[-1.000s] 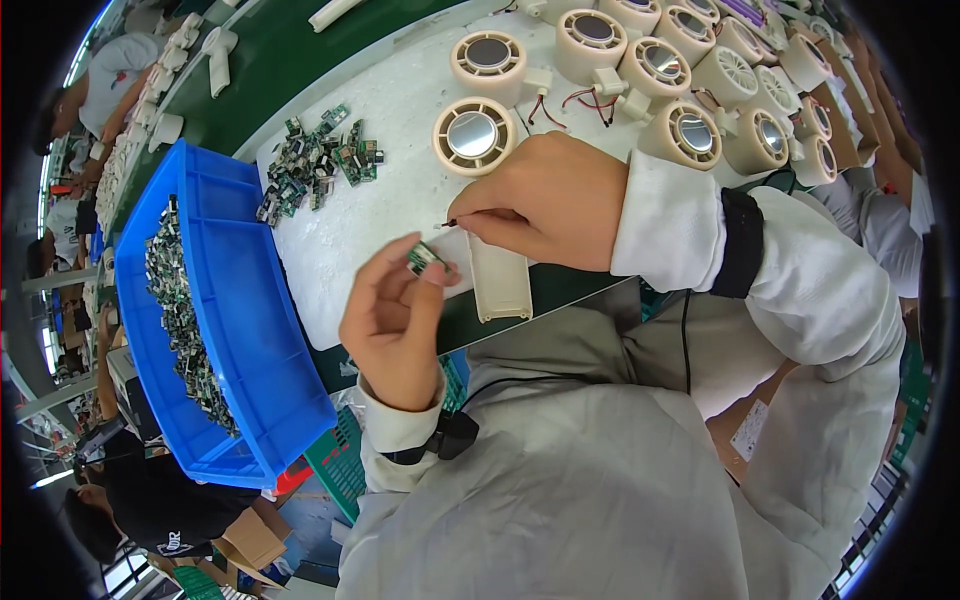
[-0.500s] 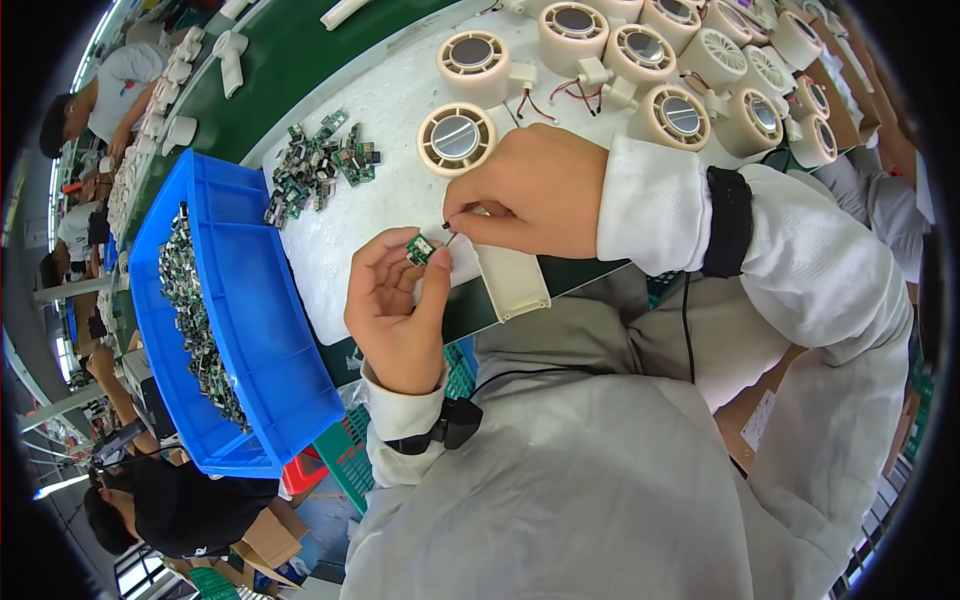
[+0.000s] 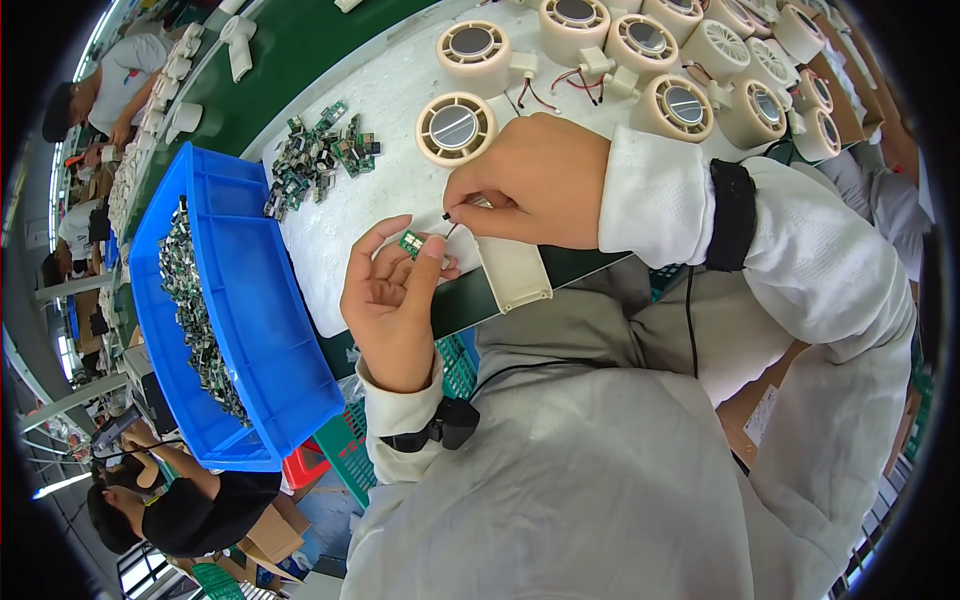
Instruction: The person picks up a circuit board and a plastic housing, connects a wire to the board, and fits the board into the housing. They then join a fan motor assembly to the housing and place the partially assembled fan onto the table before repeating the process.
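Observation:
Between the thumb and fingers of my left hand [image 3: 392, 305] is a small green circuit board [image 3: 411, 243], its face turned up. Just right of it, my right hand [image 3: 535, 185] pinches a thin wire with a small dark connector [image 3: 447, 216] at its tip. Board and connector are close together but look apart. Under my right hand, a cream fan handle [image 3: 514, 275] reaches over the table's near edge. Its round fan head [image 3: 456, 129] lies just beyond, with a mirror-like centre. Where the wire joins the fan is hidden by my right hand.
A blue bin [image 3: 265, 330] full of circuit boards stands at the left. Loose circuit boards [image 3: 318, 155] are heaped on the white work surface [image 3: 335, 230]. Several cream fans [image 3: 645, 45] with loose wires crowd the far right. Other people [image 3: 205, 510] work at the left.
My left hand has tilted the circuit board slightly and moved a little left. My right hand keeps its pinch on the wire, shifted slightly upward.

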The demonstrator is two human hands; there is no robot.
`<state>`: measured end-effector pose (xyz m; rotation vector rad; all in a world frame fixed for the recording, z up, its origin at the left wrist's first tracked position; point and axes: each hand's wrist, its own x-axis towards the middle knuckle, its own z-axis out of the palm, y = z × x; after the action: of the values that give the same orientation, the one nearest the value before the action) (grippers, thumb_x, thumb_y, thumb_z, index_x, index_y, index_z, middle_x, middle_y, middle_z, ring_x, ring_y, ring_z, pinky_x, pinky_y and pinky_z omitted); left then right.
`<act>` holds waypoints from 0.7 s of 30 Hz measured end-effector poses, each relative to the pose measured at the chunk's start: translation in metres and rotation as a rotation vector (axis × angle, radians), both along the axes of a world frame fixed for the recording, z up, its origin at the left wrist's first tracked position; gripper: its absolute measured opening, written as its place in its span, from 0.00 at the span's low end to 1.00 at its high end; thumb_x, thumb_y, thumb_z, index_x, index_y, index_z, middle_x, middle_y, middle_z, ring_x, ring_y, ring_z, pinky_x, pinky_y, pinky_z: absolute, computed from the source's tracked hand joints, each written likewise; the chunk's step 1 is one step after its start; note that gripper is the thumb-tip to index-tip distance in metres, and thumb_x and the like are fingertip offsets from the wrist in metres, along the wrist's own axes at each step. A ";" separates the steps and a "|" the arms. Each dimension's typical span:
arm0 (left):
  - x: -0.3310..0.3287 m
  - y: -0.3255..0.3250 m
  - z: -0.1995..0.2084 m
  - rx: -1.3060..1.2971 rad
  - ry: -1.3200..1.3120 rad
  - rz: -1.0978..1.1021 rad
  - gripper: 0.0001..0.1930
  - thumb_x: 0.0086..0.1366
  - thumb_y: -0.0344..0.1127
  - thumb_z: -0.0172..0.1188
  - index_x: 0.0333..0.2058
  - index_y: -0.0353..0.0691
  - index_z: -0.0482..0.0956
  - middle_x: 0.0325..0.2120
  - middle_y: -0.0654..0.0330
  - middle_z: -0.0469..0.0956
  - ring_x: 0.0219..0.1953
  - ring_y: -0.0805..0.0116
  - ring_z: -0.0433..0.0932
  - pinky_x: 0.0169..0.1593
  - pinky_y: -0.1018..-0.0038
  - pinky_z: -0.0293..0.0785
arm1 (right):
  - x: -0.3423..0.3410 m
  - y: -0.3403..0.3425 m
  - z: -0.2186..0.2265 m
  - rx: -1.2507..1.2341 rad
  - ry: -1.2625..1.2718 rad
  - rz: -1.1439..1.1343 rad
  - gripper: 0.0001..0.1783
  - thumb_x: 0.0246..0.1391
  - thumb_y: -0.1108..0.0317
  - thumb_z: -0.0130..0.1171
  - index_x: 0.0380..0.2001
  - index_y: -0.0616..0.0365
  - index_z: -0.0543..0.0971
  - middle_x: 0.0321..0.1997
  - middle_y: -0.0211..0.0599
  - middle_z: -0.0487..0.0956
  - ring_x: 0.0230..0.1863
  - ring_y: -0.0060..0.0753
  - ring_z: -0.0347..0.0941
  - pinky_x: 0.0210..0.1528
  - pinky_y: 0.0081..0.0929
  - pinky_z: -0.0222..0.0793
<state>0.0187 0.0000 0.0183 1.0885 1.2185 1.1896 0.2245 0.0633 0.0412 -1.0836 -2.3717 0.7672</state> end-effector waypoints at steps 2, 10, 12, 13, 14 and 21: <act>0.001 0.000 0.001 0.014 0.028 -0.019 0.20 0.62 0.19 0.64 0.53 0.31 0.71 0.35 0.57 0.81 0.35 0.73 0.81 0.41 0.78 0.78 | 0.000 -0.001 -0.001 0.020 0.004 -0.005 0.10 0.57 0.61 0.60 0.33 0.56 0.83 0.20 0.34 0.78 0.25 0.42 0.77 0.30 0.37 0.71; 0.015 -0.012 -0.008 0.475 0.441 0.053 0.21 0.60 0.16 0.65 0.50 0.31 0.71 0.38 0.53 0.81 0.38 0.71 0.80 0.42 0.77 0.77 | -0.002 -0.005 -0.001 0.044 -0.008 -0.040 0.11 0.56 0.60 0.59 0.33 0.56 0.83 0.21 0.35 0.78 0.25 0.43 0.77 0.31 0.37 0.71; 0.015 -0.012 -0.005 0.426 0.343 0.077 0.20 0.61 0.17 0.65 0.50 0.31 0.71 0.39 0.52 0.81 0.38 0.71 0.80 0.42 0.77 0.78 | -0.002 -0.005 0.001 0.016 -0.006 -0.043 0.11 0.56 0.61 0.59 0.32 0.56 0.83 0.20 0.35 0.78 0.25 0.43 0.78 0.31 0.37 0.71; 0.015 -0.011 -0.003 0.378 0.244 0.100 0.19 0.61 0.17 0.64 0.50 0.31 0.70 0.40 0.50 0.81 0.38 0.70 0.80 0.43 0.76 0.78 | -0.002 -0.004 0.001 0.015 -0.004 -0.042 0.11 0.56 0.61 0.59 0.32 0.56 0.83 0.20 0.35 0.78 0.25 0.43 0.78 0.31 0.37 0.71; 0.015 -0.010 -0.001 0.332 0.142 0.119 0.19 0.62 0.18 0.64 0.50 0.31 0.70 0.40 0.49 0.81 0.38 0.70 0.81 0.43 0.76 0.78 | -0.002 -0.004 0.002 0.035 0.012 -0.045 0.11 0.56 0.61 0.59 0.32 0.56 0.83 0.20 0.35 0.78 0.25 0.43 0.77 0.30 0.37 0.71; -0.007 0.002 0.004 0.111 0.004 -0.004 0.16 0.67 0.21 0.59 0.53 0.27 0.73 0.48 0.47 0.80 0.42 0.66 0.81 0.49 0.72 0.79 | -0.001 -0.003 0.003 0.090 0.111 0.000 0.10 0.55 0.62 0.59 0.31 0.57 0.83 0.20 0.36 0.77 0.24 0.42 0.77 0.28 0.37 0.69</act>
<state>0.0119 0.0022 0.0224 1.1750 1.1638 1.2645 0.2236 0.0602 0.0446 -0.9791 -2.2891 0.6955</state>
